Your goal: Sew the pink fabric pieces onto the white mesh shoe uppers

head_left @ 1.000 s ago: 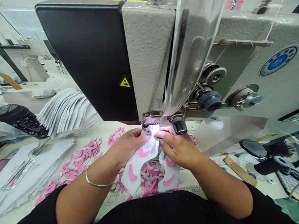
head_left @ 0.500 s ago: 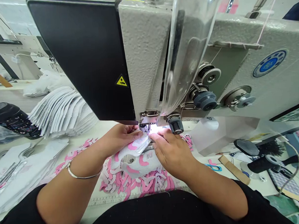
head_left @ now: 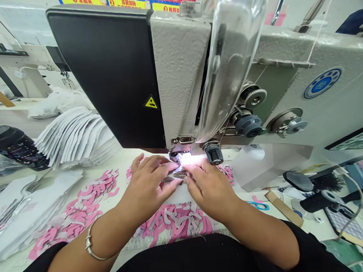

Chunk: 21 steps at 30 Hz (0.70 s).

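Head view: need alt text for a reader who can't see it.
Left hand and right hand rest fingers-spread on a white mesh piece just in front of the lit needle area of a sewing machine. Pink and grey cutouts lie heaped below the hands; stacked white panels sit to the left.

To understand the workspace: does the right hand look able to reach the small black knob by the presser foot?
Probably yes: the right hand sits just below the black knob on the sewing machine, with nothing visible between them.
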Each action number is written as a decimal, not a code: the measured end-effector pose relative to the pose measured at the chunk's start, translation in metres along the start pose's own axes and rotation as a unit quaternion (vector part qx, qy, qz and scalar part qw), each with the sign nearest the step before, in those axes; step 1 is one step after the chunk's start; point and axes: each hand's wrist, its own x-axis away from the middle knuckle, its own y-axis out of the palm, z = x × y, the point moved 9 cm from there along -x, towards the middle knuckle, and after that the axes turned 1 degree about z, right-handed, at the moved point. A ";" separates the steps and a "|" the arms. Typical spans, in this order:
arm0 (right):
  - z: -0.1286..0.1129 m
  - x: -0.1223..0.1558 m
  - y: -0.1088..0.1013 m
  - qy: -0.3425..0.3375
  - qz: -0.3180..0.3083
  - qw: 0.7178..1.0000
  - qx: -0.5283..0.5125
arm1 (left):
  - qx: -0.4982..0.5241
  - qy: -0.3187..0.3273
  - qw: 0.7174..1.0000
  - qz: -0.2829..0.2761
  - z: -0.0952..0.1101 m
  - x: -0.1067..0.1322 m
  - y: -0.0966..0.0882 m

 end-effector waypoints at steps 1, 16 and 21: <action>0.005 -0.003 0.000 0.008 -0.015 1.000 -0.006 | -0.008 0.005 1.000 0.004 0.001 0.001 0.001; 0.020 -0.013 0.006 -0.007 -0.064 0.995 -0.075 | -0.004 0.044 0.996 0.072 -0.007 0.002 -0.003; 0.018 -0.011 0.008 0.000 -0.059 0.995 -0.078 | 0.011 0.049 0.996 0.080 -0.011 -0.001 -0.004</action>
